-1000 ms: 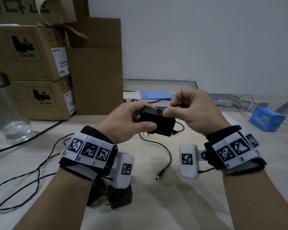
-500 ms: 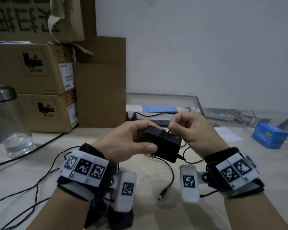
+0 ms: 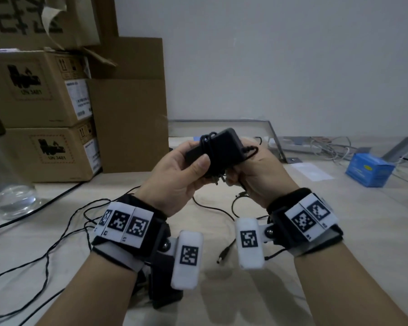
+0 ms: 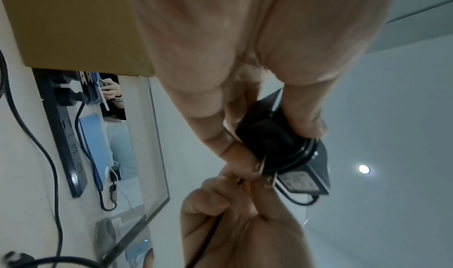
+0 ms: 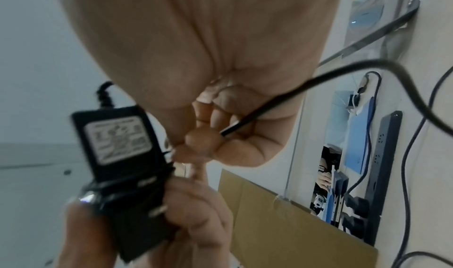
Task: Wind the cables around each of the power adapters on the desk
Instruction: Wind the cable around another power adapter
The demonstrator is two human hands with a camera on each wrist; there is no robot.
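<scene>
A black power adapter (image 3: 222, 151) is held up above the desk, several turns of its thin black cable (image 3: 207, 147) wound round its middle. My left hand (image 3: 181, 175) grips the adapter, thumb on its near face. My right hand (image 3: 257, 175) is curled under it and pinches the loose cable (image 5: 257, 117) next to the plug prongs (image 4: 267, 177). The cable's free end, a barrel plug (image 3: 224, 255), lies on the desk below. In the right wrist view the adapter's label (image 5: 117, 140) faces the camera. A second black adapter (image 3: 165, 290) lies on the desk under my left wrist.
Stacked cardboard boxes (image 3: 43, 114) stand at the back left, a glass jar (image 3: 7, 182) at the far left. Loose black cables (image 3: 57, 234) trail over the left of the desk. A blue box (image 3: 368, 170) sits at the right, a black power strip (image 4: 66, 136) at the back.
Both hands have raised and tilted the adapter. My right hand went from the top of the adapter to underneath it, drawing the cable round. The barrel plug slid a little on the desk.
</scene>
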